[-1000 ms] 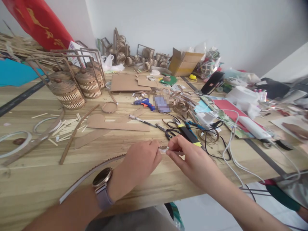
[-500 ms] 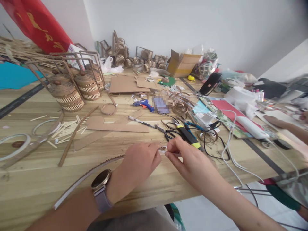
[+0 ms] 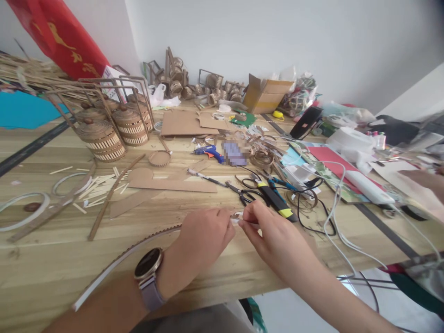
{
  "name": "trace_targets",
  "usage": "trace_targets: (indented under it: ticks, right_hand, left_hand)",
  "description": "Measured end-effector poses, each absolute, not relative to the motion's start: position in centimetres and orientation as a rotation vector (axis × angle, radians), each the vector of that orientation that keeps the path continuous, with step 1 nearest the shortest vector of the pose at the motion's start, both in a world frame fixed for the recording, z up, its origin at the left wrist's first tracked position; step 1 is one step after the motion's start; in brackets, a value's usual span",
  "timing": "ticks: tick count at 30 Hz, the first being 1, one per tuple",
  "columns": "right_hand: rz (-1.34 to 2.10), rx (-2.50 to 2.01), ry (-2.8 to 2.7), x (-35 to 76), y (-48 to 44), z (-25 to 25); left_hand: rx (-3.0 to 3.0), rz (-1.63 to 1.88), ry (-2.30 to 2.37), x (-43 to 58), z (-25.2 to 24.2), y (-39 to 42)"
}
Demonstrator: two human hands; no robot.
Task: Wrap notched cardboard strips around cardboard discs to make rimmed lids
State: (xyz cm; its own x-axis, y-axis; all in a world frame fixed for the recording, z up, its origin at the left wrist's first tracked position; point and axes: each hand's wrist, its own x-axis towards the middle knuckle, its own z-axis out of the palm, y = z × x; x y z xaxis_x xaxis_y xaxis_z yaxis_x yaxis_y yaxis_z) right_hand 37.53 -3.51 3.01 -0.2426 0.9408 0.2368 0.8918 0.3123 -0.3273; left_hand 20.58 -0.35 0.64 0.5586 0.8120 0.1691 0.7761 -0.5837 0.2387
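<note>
While the ridged strip [image 3: 114, 262] curves across the surface [image 3: 38, 263] beside the left forearm [image 3: 104, 303], the left grip [image 3: 204, 234] pinches it and, just beside, the right grip [image 3: 268, 229] pinches it too; keeping both steady would probably prevent kinks.

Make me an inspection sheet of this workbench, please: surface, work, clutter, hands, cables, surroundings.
Surface: wooden tabletop, pale, grained.
Work: long, curved ridge-edged strip with a white face.
Clutter: scissors, blue glue gun, loose pale sticks.
Hands: left hand and right hand both pinch the strip; fine detail between them unclear.
Cables: white cables and black cable, looped right of the hands.
Surroundings: lidded baskets rear left, cardboard box near the wall, another person's forearm right.
</note>
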Motion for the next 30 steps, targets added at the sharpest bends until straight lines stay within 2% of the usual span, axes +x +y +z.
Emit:
trace_targets:
  ticks: [7, 20, 30]
  right_hand:
    - [-0.012, -1.540, -2.207, 37.4, -2.8, 1.5]
    - [-0.071, -1.212, -2.190, 35.1, 0.8, -1.0]
    - [-0.024, -1.272, -2.114, 34.1, 1.7, -2.2]
  left_hand:
    - [2.638, 0.451, 1.330, 20.3, 0.8, -0.4]
    - [2.475, 0.445, 1.505, 17.6, -0.2, 1.1]
    - [2.337, 0.375, 1.540, 17.1, -0.3, 1.9]
